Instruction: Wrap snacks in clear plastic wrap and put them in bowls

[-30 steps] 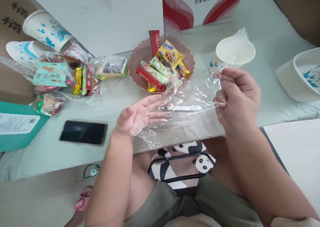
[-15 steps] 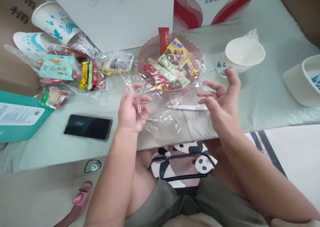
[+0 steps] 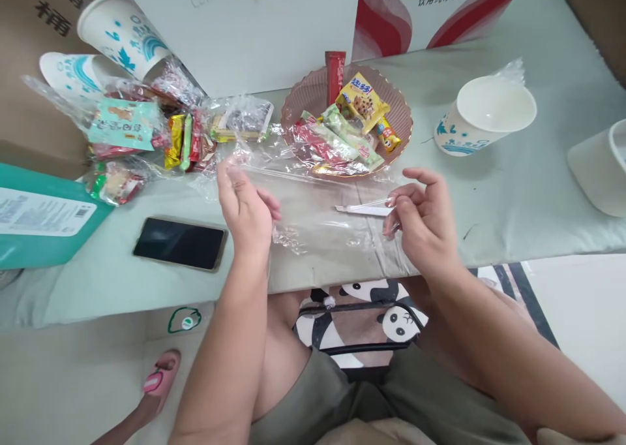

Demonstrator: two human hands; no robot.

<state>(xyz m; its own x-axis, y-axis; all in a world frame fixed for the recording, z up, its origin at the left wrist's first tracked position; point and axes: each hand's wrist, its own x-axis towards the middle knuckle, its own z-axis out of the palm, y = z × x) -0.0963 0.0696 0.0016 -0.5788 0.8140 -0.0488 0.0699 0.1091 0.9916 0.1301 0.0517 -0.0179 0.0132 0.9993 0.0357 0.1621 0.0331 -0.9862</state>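
Observation:
Thin clear plastic film [image 3: 313, 190] is stretched between my two hands above the front of the table. Its far edge runs from the fingertips of my left hand [image 3: 247, 200], which is turned with its back partly toward me and its fingers curled at the film. My right hand [image 3: 423, 220] pinches the other end between thumb and fingers. Beneath the film lies a slim white tool [image 3: 359, 210], like a paper knife, its right end hidden by the right hand. Just behind the film stands a pinkish ribbed plate [image 3: 398, 96] holding several wrapped snacks [image 3: 362, 102].
A dark phone [image 3: 179, 243] lies left of my left hand. Bagged snacks [image 3: 127, 125] and paper cups [image 3: 122, 37] crowd the back left, near a teal package [image 3: 44, 216]. Right of the plate stand a white paper cup [image 3: 464, 128] and another cup [image 3: 599, 171]. A white box [image 3: 274, 34] stands behind.
The loosely bunched film has been drawn out flatter between my hands. My right hand has gone from spread fingers to a pinch on it. My left hand has turned and moved slightly left.

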